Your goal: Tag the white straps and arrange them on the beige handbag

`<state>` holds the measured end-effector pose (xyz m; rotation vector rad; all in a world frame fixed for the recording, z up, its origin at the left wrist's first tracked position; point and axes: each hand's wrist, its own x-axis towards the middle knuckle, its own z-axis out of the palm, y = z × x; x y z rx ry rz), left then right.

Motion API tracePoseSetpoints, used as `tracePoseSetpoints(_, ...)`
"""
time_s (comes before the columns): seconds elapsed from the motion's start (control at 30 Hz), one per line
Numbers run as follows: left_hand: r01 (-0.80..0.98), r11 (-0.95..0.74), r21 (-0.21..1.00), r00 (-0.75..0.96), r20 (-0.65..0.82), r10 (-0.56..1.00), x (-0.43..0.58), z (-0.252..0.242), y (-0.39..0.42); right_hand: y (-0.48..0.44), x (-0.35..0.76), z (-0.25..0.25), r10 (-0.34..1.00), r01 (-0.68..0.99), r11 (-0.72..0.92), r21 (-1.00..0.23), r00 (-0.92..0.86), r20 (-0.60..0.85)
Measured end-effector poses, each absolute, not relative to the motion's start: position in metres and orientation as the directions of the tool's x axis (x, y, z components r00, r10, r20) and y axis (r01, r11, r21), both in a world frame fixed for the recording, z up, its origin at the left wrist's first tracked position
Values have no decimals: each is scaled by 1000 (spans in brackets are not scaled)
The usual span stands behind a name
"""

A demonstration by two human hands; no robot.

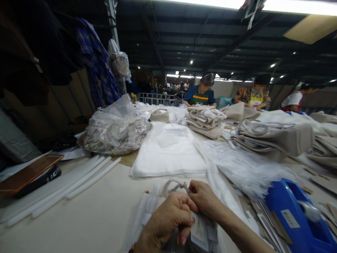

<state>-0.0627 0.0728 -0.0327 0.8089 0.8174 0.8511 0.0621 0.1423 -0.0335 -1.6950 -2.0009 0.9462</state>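
Grey cord [181,185] is the bit to look at here, a small loop low in the middle of the view, between the hands and the stack of white sheets [171,160] on the table [97,207]. It sits just past the left hand [171,218] and slightly left of the right hand [204,198], its longer run going roughly crosswise and ending at the right fingertips. So the right hand is the nearer one, basically touching it.

As for grip: the right looks pinched on the cord's end. The left is curled up tight right against it, but I can't tell whether it's grasping anything (its own knuckles block the view, annoyingly). Under the hands there's a labelled packet [199,230], with clear plastic packets [143,211] poking out on the left side.

Off to the right, well apart from the loop, a blue tape dispenser [292,211] sits on the table, and white tubes [92,179] lie over on the left.
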Motion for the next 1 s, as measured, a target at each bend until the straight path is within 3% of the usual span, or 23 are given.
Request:
tracePoseSetpoints(0.13,-282,417,864,429,-275,861,-61,-35,74,147,64,-34,948,741,70,-668,-257,-186)
tracePoseSetpoints(0.33,-237,414,879,454,-277,847,-57,-33,75,161,49,-42,902,625,129,-770,-396,-170)
tracePoseSetpoints(0.53,-212,420,882,469,-286,836,-56,-35,76,170,28,-30,837,663,318,-678,-533,-129)
tracePoseSetpoints(0.77,-206,438,875,473,-302,828,-57,-36,77,176,6,-15,566,554,611,-565,-805,-177)
tracePoseSetpoints(0.9,-207,439,874,505,-289,813,-57,-34,77,178,5,-7,436,483,667,-568,-871,-229)
tracePoseSetpoints(1.0,-226,424,877,477,-280,833,-59,-33,77,177,27,0,542,508,634,-583,-830,-134)
